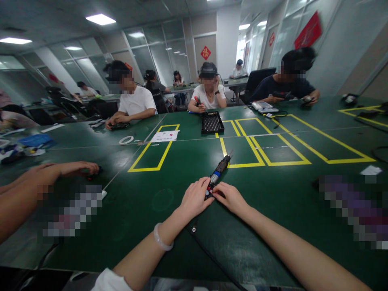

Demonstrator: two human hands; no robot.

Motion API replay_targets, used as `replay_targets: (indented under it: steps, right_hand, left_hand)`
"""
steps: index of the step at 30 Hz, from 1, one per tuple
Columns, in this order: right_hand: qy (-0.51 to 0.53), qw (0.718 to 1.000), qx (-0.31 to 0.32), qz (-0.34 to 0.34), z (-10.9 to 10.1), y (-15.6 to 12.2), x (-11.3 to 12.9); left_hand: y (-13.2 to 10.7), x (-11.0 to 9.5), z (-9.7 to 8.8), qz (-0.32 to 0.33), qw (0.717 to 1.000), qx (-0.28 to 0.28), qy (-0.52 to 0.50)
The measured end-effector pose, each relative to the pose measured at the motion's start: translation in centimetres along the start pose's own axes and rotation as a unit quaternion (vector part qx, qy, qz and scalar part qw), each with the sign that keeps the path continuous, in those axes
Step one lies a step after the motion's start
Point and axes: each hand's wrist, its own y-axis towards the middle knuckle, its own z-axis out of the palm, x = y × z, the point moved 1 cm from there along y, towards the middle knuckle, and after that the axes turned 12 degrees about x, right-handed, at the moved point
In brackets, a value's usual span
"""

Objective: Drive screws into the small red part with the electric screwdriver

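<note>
An electric screwdriver (217, 173) lies slanted on the green table, its thin bit pointing away and to the right. Its inside parts appear exposed, with a silver and blue section in the middle and small red parts near the back end. My left hand (195, 197), with a pale bangle on the wrist, is closed around the rear of the screwdriver. Against that same rear end, my right hand (230, 198) pinches with thumb and fingers; what sits between the fingertips is hidden. A black cord (209, 255) runs from under my left hand toward the table's near edge.
A small ring-shaped piece (194, 229) lies by the cord. Yellow tape rectangles (266, 163) mark the green table (169, 246). Across it, a person works at a black tray (212, 131) of screws. Another person's arm (45, 178) reaches in from the left. A white tape roll (126, 140) lies farther back.
</note>
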Motion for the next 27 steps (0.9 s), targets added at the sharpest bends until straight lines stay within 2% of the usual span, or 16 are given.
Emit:
replay_targets:
  steps: [9,16,21,27]
  right_hand:
    - [0.011,1.0,-0.012,-0.021,-0.6,-0.4,0.9]
    - [0.004,1.0,0.009,-0.016,-1.1,-0.8,0.9]
    - [0.002,1.0,0.019,-0.015,-1.3,-0.8,0.8]
    - [0.01,1.0,0.019,-0.013,-1.2,-0.9,0.9]
  left_hand:
    - [0.8,0.1,0.3,-0.038,0.999,-0.006,0.019]
    - [0.4,2.1,-0.2,-0.06,0.997,0.001,0.042]
    - [-0.4,6.0,-1.0,-0.131,0.99,0.0,0.052]
    - [-2.1,13.1,-1.9,-0.237,0.97,0.012,0.047]
